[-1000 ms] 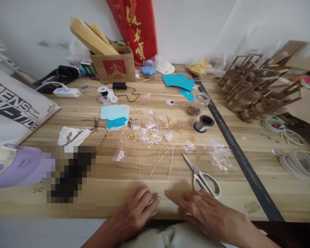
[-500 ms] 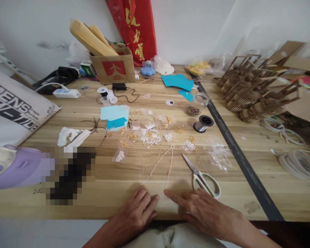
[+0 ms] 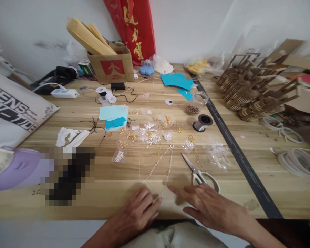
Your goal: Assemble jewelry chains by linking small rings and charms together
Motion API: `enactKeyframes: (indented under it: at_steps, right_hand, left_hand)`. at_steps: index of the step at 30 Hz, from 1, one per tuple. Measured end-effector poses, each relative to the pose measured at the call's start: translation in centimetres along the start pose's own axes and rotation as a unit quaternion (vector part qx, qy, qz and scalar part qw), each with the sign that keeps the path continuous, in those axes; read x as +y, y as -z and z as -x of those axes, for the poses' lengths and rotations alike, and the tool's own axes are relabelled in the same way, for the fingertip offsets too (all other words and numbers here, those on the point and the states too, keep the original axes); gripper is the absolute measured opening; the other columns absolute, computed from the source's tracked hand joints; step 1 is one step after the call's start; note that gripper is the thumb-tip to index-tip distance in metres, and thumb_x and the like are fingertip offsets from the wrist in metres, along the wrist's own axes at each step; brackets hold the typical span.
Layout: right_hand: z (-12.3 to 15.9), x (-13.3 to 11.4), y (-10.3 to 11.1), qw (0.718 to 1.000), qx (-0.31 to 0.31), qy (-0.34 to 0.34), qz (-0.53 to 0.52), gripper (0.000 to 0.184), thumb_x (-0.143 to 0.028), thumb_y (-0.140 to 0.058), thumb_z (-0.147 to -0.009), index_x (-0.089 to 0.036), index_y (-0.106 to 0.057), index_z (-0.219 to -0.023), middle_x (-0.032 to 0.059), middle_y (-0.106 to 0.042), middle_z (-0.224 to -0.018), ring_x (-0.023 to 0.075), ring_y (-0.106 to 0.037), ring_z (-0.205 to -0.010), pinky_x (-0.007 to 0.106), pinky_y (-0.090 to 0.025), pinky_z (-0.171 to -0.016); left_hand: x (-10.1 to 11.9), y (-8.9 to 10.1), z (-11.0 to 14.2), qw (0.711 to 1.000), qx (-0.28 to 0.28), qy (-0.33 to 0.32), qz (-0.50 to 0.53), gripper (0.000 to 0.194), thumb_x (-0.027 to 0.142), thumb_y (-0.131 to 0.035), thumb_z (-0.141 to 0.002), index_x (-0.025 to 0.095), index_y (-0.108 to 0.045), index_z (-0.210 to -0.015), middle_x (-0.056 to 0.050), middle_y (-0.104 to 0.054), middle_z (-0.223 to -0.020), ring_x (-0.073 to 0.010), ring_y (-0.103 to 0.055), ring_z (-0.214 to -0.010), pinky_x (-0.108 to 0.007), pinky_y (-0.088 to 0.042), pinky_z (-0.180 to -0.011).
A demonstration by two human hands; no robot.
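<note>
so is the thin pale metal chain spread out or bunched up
Spread out: the chain lies in two visible strands diverging from its small round ring.

Left hand (image 3: 139, 207) — palm down, fingers bent | right hand (image 3: 208, 204) — index finger extended, thumb apart

A plain off-white painted wall (image 3: 191, 31), smudged grey toward the left, backs a wide wood-grain tabletop (image 3: 108, 189) under soft, even light. Below its near edge shows a pale grey surface (image 3: 54, 234), probably the floor.
</note>
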State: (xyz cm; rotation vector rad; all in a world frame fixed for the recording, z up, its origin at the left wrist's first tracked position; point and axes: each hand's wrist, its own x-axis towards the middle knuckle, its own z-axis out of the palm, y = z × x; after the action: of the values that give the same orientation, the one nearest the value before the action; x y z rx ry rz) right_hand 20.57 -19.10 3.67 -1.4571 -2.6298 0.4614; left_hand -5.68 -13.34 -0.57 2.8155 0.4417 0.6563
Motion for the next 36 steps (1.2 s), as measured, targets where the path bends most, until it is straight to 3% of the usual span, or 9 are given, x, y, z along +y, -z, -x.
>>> enactKeyframes:
  at_steps: [4, 6, 8, 13, 20, 24, 29, 36]
  right_hand:
    - [0.0, 1.4, 1.2, 0.999, -0.010, -0.040, -0.016, 0.047, -0.021, -0.050, -0.093, -0.024, -0.040, -0.139, 0.0050, -0.068, -0.093, 0.0193, -0.065, -0.078, 0.030, -0.047, -0.069]
    - [-0.2, 2.2, 1.9, 0.997, -0.007, -0.067, -0.027, 0.024, -0.022, -0.047, -0.095, -0.022, -0.057, -0.117, 0.0054, -0.066, -0.093, 0.0185, -0.065, -0.078, 0.030, -0.047, -0.069]
    - [-0.5, 3.0, 2.7, 0.996, -0.006, -0.084, -0.038, 0.018, -0.022, -0.043, -0.097, -0.019, -0.061, -0.099, 0.0041, -0.064, -0.084, 0.0162, -0.063, -0.069, 0.028, -0.046, -0.062]
    - [-1.2, 4.2, 4.3, 0.990, 0.052, -0.124, -0.049, 0.021, -0.019, -0.040, -0.098, -0.017, -0.060, -0.101, 0.0046, -0.062, -0.084, 0.0160, -0.062, -0.071, 0.028, -0.045, -0.064]
    - [-0.8, 5.9, 4.8, 0.982, 0.098, -0.153, -0.055, 0.020, -0.024, -0.042, -0.099, -0.017, -0.061, -0.095, 0.0056, -0.063, -0.088, 0.0148, -0.062, -0.071, 0.027, -0.046, -0.067]
    - [-0.4, 5.7, 5.1, 0.980, 0.076, -0.168, -0.076, 0.018, -0.025, -0.044, -0.098, -0.018, -0.061, -0.093, 0.0034, -0.062, -0.084, 0.0140, -0.060, -0.069, 0.026, -0.044, -0.065]
    - [-0.3, 5.3, 5.2, 0.984, 0.021, -0.133, -0.120, 0.014, -0.025, -0.049, -0.096, -0.018, -0.061, -0.095, 0.0022, -0.061, -0.086, 0.0136, -0.059, -0.072, 0.025, -0.042, -0.066]
    - [-0.8, 5.5, 5.3, 0.983, -0.036, -0.112, -0.143, 0.016, -0.028, -0.051, -0.096, -0.016, -0.062, -0.098, 0.0027, -0.063, -0.089, 0.0130, -0.059, -0.071, 0.025, -0.042, -0.066]
  left_hand:
    - [-0.8, 0.8, -0.1, 0.997, 0.026, 0.044, 0.064, 0.018, 0.007, -0.047, -0.091, 0.012, -0.063, -0.099, -0.007, -0.061, -0.077, -0.0191, -0.057, -0.080, -0.033, -0.053, -0.074]
    - [-1.4, 1.1, -0.3, 0.993, 0.052, 0.069, 0.078, 0.017, 0.006, -0.048, -0.090, 0.014, -0.063, -0.092, -0.007, -0.060, -0.076, -0.0185, -0.057, -0.079, -0.031, -0.052, -0.073]
    - [-2.1, 1.2, -0.6, 0.990, 0.081, 0.080, 0.085, 0.014, 0.006, -0.051, -0.089, 0.015, -0.063, -0.090, -0.006, -0.060, -0.077, -0.0183, -0.057, -0.080, -0.031, -0.051, -0.073]
    - [-3.9, 1.8, -2.3, 0.984, 0.111, 0.081, 0.115, 0.014, 0.005, -0.054, -0.088, 0.015, -0.063, -0.090, -0.006, -0.061, -0.079, -0.0171, -0.057, -0.081, -0.029, -0.051, -0.073]
    - [-6.1, 3.0, -6.1, 0.978, 0.136, 0.081, 0.137, 0.012, 0.011, -0.054, -0.089, 0.016, -0.063, -0.082, -0.003, -0.062, -0.072, -0.0150, -0.058, -0.072, -0.028, -0.049, -0.066]
    - [-7.2, 3.4, -8.0, 0.971, 0.168, 0.093, 0.145, 0.014, 0.015, -0.056, -0.088, 0.016, -0.062, -0.077, -0.002, -0.065, -0.069, -0.0141, -0.059, -0.068, -0.028, -0.049, -0.067]
    - [-8.4, 3.2, -9.5, 0.949, 0.151, 0.178, 0.211, 0.013, 0.019, -0.060, -0.085, 0.016, -0.064, -0.074, -0.001, -0.067, -0.069, -0.0131, -0.062, -0.065, -0.024, -0.050, -0.064]
    - [-8.2, 1.9, -10.3, 0.930, 0.131, 0.210, 0.273, 0.012, 0.021, -0.061, -0.083, 0.016, -0.066, -0.073, 0.000, -0.070, -0.069, -0.0131, -0.064, -0.065, -0.024, -0.054, -0.066]
